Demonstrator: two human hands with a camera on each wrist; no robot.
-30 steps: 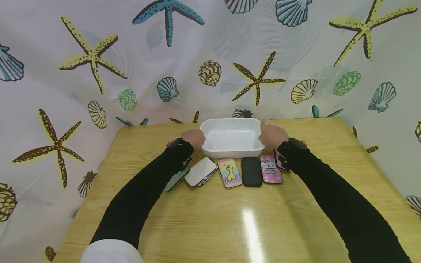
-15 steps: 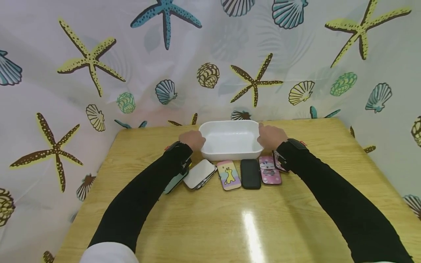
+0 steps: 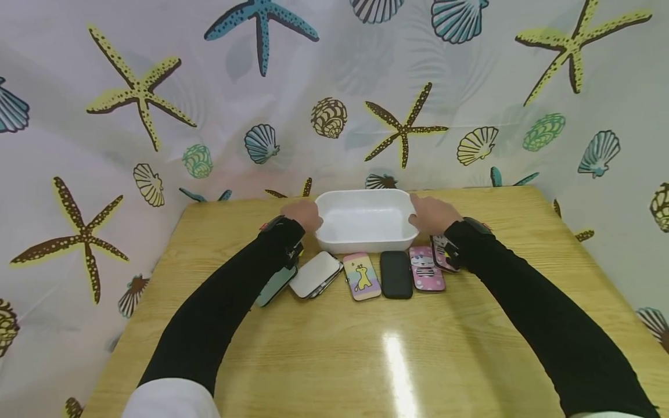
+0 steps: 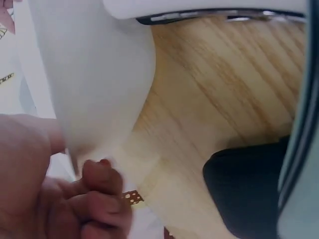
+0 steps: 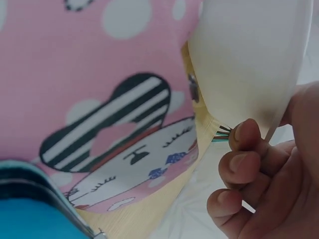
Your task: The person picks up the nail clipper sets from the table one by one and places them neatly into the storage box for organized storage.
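Observation:
A white plastic basin (image 3: pixel 366 223) sits at the back middle of the table, its inside bare. My left hand (image 3: pixel 303 215) is at its left end; in the left wrist view the thumb passes behind the rim and curled fingers (image 4: pixel 99 199) lie outside it. At the opposite end my right hand (image 3: pixel 435 216) pinches the rim, with bent fingers (image 5: pixel 239 167) below it in the right wrist view. Just in front lie a white case (image 3: pixel 316 275), a giraffe case (image 3: pixel 362 277), a black case (image 3: pixel 396 275) and a pink case (image 3: pixel 427 270).
A green case (image 3: pixel 277 285) shows partly under my left forearm. Another pink case (image 3: pixel 442 253) is partly covered by my right wrist. The wooden table (image 3: pixel 334 348) extends toward me, and a shell-patterned cloth (image 3: pixel 292 87) hangs behind and at both sides.
The head view has shifted slightly. Both hands stay at the basin's ends, the left a touch further left against it. Basin and cases keep about the same places.

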